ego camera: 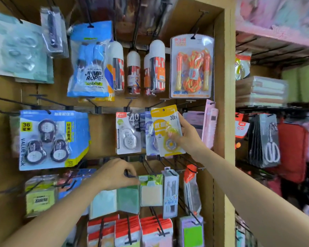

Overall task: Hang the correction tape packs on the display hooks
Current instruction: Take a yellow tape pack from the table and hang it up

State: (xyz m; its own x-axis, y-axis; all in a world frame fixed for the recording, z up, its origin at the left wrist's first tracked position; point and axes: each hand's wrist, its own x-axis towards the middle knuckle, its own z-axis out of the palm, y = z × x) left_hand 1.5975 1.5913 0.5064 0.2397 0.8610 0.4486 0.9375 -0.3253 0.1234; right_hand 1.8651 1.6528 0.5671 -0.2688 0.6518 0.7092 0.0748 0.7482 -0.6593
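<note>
The right hand [189, 138] grips the yellow correction tape pack [165, 129] at centre right of the frame, thumb on its front and fingers round its right edge. It holds the pack just in front of the hanging packs [127, 134] in the middle row. The pack looks light, a thin card with a clear blister (the card would probably flex if squeezed). A hold low on the side edge therefore seems best, leaving the hang hole [163, 110] at the top free. The left hand [118, 173], at lower centre, pinches the tip of a black hook [129, 175].
</note>
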